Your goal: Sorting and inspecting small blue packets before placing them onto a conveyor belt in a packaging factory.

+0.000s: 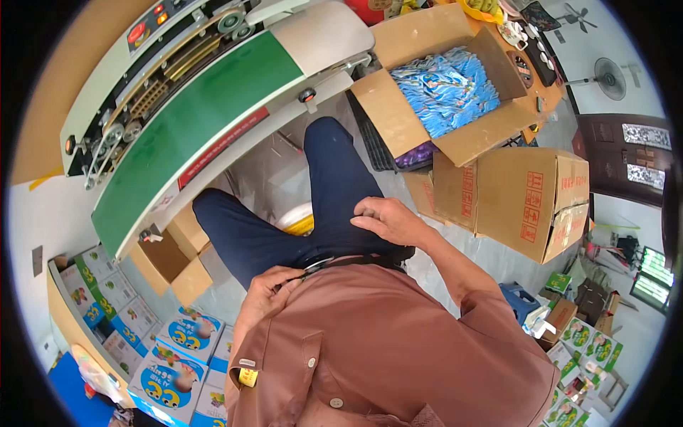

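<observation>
My left hand is at my waist, its fingers closed at the hem of my brown shirt. Beside those fingers a small dark strip shows at the waistband; what it is I cannot make out. My right hand rests on the right thigh of my dark blue trousers, fingers loosely bent and a little apart, with nothing seen in them. In front of my knees stands a machine with a green conveyor belt, rollers and a red button. Neither hand touches it.
An open carton full of blue printed packets stands at the front right. Below it, a closed carton lies near my right arm. Printed boxes are stacked at left. A blue jug and more boxes are at right; a fan stands farther off.
</observation>
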Demonstrator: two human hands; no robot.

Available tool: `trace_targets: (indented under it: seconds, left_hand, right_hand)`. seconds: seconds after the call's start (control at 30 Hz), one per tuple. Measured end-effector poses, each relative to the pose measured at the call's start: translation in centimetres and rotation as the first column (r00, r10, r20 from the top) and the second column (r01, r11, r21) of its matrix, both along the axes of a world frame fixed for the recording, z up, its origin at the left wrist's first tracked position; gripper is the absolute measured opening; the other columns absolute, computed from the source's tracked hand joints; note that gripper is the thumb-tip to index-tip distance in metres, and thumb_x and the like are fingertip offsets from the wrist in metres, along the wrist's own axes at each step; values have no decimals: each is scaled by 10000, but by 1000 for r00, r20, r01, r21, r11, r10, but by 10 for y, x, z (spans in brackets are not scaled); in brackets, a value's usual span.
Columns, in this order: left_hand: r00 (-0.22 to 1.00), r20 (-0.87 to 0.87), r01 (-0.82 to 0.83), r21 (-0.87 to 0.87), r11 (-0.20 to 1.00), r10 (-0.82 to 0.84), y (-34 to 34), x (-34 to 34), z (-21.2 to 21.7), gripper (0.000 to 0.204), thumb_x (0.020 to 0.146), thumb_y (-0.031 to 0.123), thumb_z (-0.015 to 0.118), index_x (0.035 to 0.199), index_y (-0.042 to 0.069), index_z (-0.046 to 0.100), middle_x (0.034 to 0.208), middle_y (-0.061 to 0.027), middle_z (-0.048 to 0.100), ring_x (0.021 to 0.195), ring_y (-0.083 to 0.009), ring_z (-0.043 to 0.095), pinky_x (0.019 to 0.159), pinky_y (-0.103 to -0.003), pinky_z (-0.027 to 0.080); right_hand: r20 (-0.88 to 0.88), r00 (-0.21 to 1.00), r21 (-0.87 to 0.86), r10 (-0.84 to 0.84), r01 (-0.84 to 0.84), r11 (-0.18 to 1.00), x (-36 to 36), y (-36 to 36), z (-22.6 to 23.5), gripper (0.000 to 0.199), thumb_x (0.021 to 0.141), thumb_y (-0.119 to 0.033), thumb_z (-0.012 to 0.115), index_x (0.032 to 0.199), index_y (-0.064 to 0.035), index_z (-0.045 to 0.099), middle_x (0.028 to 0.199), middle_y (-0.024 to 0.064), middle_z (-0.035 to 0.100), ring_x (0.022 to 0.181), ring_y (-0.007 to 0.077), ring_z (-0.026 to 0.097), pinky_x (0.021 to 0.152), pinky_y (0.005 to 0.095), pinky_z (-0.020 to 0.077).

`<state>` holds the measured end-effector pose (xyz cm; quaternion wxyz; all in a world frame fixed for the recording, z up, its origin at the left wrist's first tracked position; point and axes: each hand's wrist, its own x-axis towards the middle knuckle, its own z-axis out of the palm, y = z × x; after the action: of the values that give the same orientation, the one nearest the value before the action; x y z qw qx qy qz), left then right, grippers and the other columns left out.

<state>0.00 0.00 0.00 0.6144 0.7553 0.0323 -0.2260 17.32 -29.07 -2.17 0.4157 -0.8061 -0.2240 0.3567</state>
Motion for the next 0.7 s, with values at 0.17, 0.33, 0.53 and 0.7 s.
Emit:
trace_targets:
  seconds: [0.17,0.33,0.53,0.7]
  left_hand:
    - [983,-98,-161,-20,987,158,-10,-4,1,217,978,139,636,1163,48,701,982,-59,708,822,-125,610,736,-253,483]
    - [878,-170,-434,111,894,447,0,6,-23,272,967,170,660,1164,-17,679,898,-11,682,772,-86,576,704,-233,467]
    - [822,-188,-507,188,841,538,12,24,-57,287,969,202,662,1150,-21,677,865,-11,673,674,-54,559,549,-204,437]
    - [770,-224,-568,184,802,597,16,38,-70,286,971,208,656,1156,-10,666,870,-32,688,594,-58,568,446,-202,407]
  right_hand:
    - [178,962,10,-205,206,978,30,-40,-17,232,895,-222,701,949,-5,639,798,189,676,740,338,669,663,404,510]
    - [500,705,-84,-503,617,782,130,-129,-58,315,906,-207,703,1076,44,616,867,118,670,730,172,644,613,309,521]
    - [1,222,33,-975,975,221,272,-216,-75,482,865,-399,723,957,70,659,758,126,633,633,207,630,477,351,501]
    - [197,423,-420,-884,851,314,336,-242,-118,596,806,-511,759,956,53,638,862,102,618,633,200,611,470,352,498]
